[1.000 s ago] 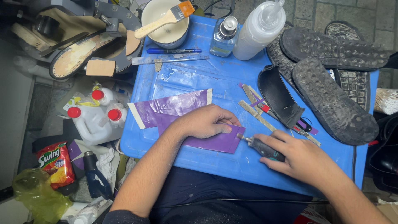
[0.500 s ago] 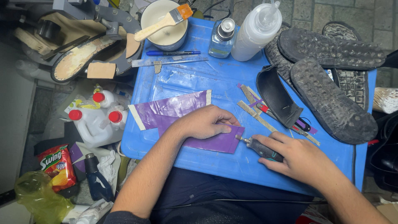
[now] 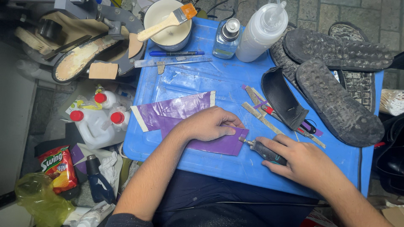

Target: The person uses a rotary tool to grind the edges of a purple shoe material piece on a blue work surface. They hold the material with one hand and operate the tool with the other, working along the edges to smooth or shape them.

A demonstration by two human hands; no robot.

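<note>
**Grinding purple sheet edge on blue lid**

Blue plastic lid (image 3: 202,80) serves as worktop across lap. Black shoe soles (image 3: 336,101) piled at its right side, curved black leather piece (image 3: 283,98) just beside them. Purple sheet (image 3: 181,113) lies flat mid-lid, near front edge. Left hand (image 3: 208,125) pressed palm-down on sheet, fingers flat, not gripping. Right hand (image 3: 305,162) clenched around small rotary tool (image 3: 263,150), tip touching sheet's right edge. White cup (image 3: 168,38) with brush (image 3: 166,23) at lid's back, clear bottle (image 3: 226,38) near it.
</note>
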